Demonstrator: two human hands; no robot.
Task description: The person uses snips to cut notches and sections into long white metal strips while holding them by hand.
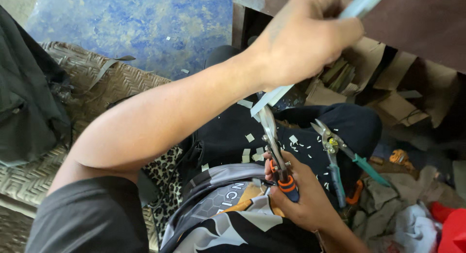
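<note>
Left hand (303,37) grips pale strip (279,94); rt hand (301,197) squeezes snips (273,141) on its end. Many cut bits (250,137) on lap, most of strip uncut.

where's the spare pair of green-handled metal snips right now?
In the head view, the green-handled metal snips lie unheld on the person's dark-trousered lap, right of centre, just right of the right hand working the orange-handled snips, among small white offcuts.

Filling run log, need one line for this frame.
left hand: grips pale strip | right hand: holds snips | spare snips: on lap
</note>
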